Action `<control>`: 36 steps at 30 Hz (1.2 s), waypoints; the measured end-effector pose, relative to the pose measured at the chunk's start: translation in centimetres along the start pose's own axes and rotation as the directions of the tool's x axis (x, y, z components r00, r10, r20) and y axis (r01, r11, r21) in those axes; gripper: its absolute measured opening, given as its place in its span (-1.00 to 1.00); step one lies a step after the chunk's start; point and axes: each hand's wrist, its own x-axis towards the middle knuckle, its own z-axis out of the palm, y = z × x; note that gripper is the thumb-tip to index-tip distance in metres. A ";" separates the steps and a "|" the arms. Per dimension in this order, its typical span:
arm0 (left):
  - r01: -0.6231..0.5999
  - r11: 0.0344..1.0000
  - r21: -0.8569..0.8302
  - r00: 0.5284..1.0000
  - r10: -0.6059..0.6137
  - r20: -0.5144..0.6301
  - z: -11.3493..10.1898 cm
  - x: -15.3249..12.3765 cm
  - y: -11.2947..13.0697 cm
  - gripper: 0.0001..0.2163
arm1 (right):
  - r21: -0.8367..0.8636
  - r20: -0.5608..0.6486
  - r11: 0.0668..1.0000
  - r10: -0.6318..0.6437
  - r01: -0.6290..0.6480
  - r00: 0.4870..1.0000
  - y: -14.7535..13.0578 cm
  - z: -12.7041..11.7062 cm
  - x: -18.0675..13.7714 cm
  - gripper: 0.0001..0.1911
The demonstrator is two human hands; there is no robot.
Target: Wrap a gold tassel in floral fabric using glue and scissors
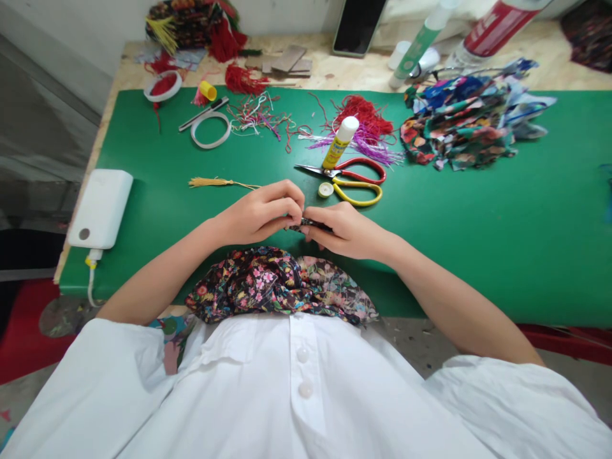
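My left hand (261, 213) and my right hand (351, 231) meet near the front of the green mat. Pinched between their fingertips is a small dark patterned piece of fabric (297, 227), mostly covered by the fingers. Below them, against my shirt, lies bunched black floral cloth (258, 280); whether it joins the small piece is unclear. Just beyond the right hand are scissors (358, 185) with one red and one yellow handle, a glue stick (340, 143) and a small round cap (326, 190). A yellow tassel (210, 182) lies beyond the left hand.
Tape rolls (211, 130), a pen (203, 113), loose threads (258, 115) and red and purple tassels (366, 121) lie farther back. Colourful gathered fabric (463, 121) sits right, a white power bank (101, 207) left. A phone (358, 25) and bottles (497, 29) stand behind.
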 end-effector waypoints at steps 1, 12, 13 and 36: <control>-0.003 1.000 0.000 1.000 0.003 -0.002 0.0 0.0 0.0 -0.88 | -0.009 -0.001 1.000 -0.010 0.010 1.000 0.0 0.0 0.0 -0.84; 0.021 0.998 -0.063 0.999 -0.023 -0.040 0.4 -0.1 -0.2 -0.92 | -0.177 0.019 0.984 0.003 0.000 1.000 -0.2 0.4 0.0 -0.77; 0.033 0.997 -0.067 0.999 -0.035 -0.039 0.5 -0.2 -0.2 -0.92 | -0.193 0.021 0.981 0.006 -0.001 1.000 -0.3 0.4 -0.1 -0.76; 0.240 0.942 0.233 0.969 -0.217 -0.121 2.9 -1.0 0.1 -0.82 | -0.164 -0.051 0.985 0.054 -0.062 0.997 -0.4 0.4 -0.1 -0.92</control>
